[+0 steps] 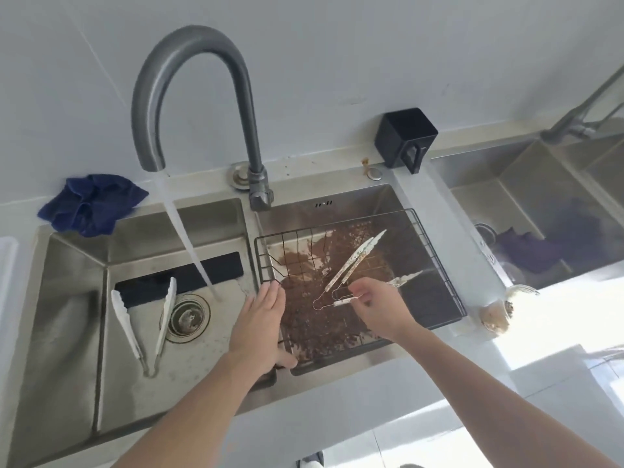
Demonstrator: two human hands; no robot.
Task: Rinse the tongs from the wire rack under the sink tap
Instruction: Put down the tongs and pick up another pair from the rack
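Note:
A black wire rack (435, 251) sits in the right basin over brown grit. Two dirty tongs lie in it: one pair (354, 261) slants across the middle, and a second pair (403, 280) passes under my right hand. My right hand (374, 305) pinches that second pair near its wire loop end. Fingers straight, my left hand (261, 329) rests flat on the rack's left edge. The grey tap (189, 92) runs water into the left basin, where a clean white pair of tongs (143, 319) lies beside the drain (185, 317).
A blue cloth (91, 204) lies on the counter behind the left basin. A black box (405, 138) stands behind the right basin. Another sink (540, 211) with a dark cloth is at the far right. A glass jar (499, 312) lies on the counter right of the rack.

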